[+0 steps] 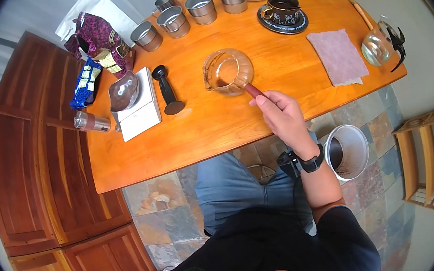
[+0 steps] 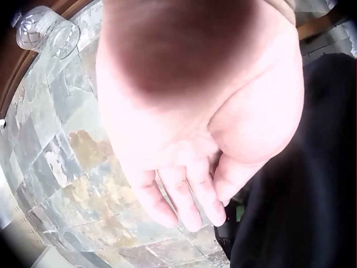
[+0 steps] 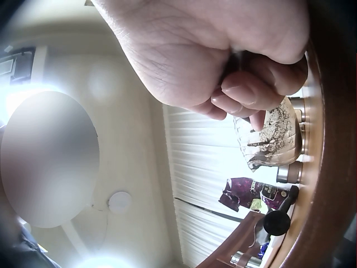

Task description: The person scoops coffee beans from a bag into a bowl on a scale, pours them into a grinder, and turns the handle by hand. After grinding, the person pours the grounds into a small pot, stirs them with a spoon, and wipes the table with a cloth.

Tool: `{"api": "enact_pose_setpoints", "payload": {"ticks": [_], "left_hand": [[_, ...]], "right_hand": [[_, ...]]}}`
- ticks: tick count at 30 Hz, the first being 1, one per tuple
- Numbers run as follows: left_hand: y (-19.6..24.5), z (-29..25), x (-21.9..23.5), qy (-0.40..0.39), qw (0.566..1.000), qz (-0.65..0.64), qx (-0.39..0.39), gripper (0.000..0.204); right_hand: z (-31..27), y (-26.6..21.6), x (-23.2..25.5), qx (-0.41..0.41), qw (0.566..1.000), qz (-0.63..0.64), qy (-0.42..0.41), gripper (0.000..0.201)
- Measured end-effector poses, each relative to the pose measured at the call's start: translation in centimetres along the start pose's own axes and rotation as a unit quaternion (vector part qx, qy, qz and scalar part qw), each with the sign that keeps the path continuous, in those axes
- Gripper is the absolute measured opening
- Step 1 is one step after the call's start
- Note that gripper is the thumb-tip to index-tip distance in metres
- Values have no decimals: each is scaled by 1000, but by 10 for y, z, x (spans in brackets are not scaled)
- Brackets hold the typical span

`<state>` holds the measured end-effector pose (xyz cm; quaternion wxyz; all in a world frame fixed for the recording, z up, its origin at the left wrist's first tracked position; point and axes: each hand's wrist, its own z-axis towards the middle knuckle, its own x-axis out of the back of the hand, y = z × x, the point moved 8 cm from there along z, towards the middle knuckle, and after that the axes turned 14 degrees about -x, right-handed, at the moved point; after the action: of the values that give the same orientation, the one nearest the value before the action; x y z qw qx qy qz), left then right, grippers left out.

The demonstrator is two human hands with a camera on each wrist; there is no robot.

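In the head view my right hand (image 1: 284,120) grips the reddish-brown handle (image 1: 254,90) of a round clear glass pot (image 1: 246,68). The pot is over the wooden table, its spout towards the left. Seen from the right wrist, the fingers of that hand (image 3: 223,61) curl round the handle, and the glass pot (image 3: 276,139) shows beyond them with dark specks across it. My left hand (image 2: 195,134) hangs low over the stone-tiled floor beside dark clothing, fingers loosely bent and nothing in them; the head view does not show it.
Left of the pot are a black tamper-like tool (image 1: 168,91), a white scale (image 1: 140,121) with a shiny bowl (image 1: 125,91), and a metal cylinder (image 1: 92,122). Several steel cups (image 1: 201,10) line the back. A black cup (image 1: 284,11), a pink cloth (image 1: 337,57) and a bin (image 1: 355,146) are rightward.
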<state>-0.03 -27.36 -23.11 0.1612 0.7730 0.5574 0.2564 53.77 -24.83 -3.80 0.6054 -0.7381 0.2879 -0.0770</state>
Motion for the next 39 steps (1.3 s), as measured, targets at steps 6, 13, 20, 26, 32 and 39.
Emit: {"api": "enact_pose_setpoints", "payload": {"ticks": [6,13,20,26,32,39], "left_hand": [[8,-8,1,-22,1000,-7,7,24],[15,-6,5,-56,998,-10,8,25],[-18,-10,30,-20,984,-172,-43,24],[105,-63,202,314,914,-213,-145,25],[172,-101,310,572,691,-258,-359,41],[126,-84,346,692,458,-428,-359,31]], "right_hand": [[2,1,-3,18,1000,-6,-11,30],[0,-1,1,0,1000,12,-3,27],[0,-2,2,3,1000,9,-2,28],[1,-3,-3,10,1000,-7,-7,30],[3,-2,1,10,1000,7,-2,31],[1,0,2,-17,999,46,-5,26]]}}
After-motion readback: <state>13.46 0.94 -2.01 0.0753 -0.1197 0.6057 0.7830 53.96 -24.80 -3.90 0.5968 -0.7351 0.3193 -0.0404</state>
